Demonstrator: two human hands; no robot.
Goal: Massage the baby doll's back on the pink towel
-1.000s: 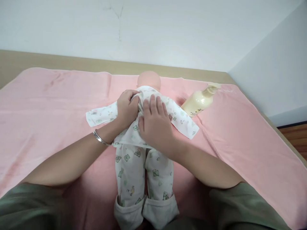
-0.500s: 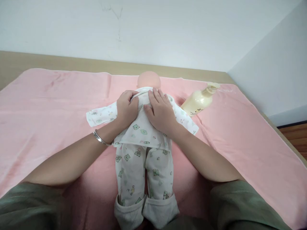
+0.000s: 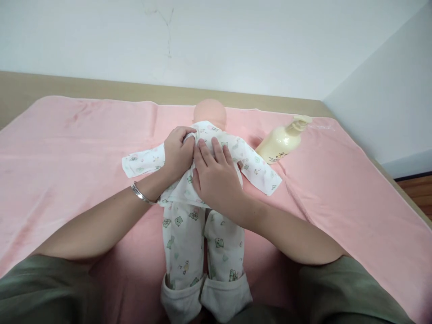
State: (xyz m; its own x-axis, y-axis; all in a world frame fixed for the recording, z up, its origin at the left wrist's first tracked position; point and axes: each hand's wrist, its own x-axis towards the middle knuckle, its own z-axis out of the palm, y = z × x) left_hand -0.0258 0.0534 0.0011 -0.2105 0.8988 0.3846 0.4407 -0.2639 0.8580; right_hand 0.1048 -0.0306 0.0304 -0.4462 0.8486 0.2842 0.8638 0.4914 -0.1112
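A baby doll (image 3: pixel 209 111) lies on a pink blanket, its bald head pointing away from me and no face showing. It wears a white shirt (image 3: pixel 232 143) with small animal prints and matching trousers (image 3: pixel 185 243) with turned-up cuffs. My left hand (image 3: pixel 178 152) is closed around the doll's left-side shoulder and upper body, thumb on top and other fingers partly hidden. Flat on the middle of the shirt rests my right hand (image 3: pixel 219 180), its fingers stretched out and slightly apart. Both sleeves spread outward.
Right of the doll, a cream pump bottle (image 3: pixel 279 141) leans tilted by the sleeve. The pink blanket (image 3: pixel 84 153) covers most of a wooden surface (image 3: pixel 111 86). White walls (image 3: pixel 236 45) stand behind and at the right.
My right hand has slid down and slightly left across the shirt, uncovering its upper right part, which now looks smoother. My left hand keeps its place.
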